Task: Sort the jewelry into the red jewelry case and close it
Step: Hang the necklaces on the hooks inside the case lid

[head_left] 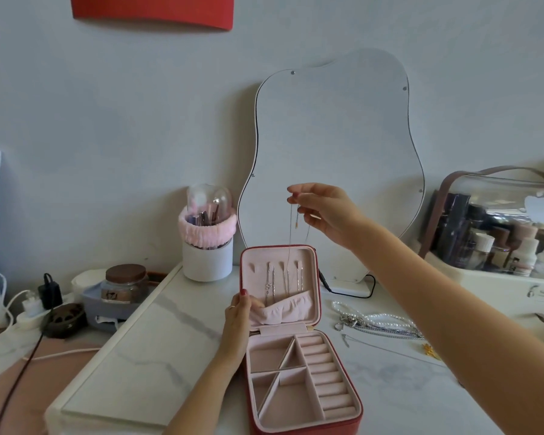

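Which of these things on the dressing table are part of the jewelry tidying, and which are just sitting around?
Part of the job:
red jewelry case, open
thin chain pinched by the right hand
left hand holding the lid pocket
pearl strand and silver chains on the table

Lying about:
mirror
brush holder
glass jar
clear cosmetics bag

Pale grey wall (pixel 107 105), wavy mirror (pixel 333 158), white marble-look table (pixel 145 350)
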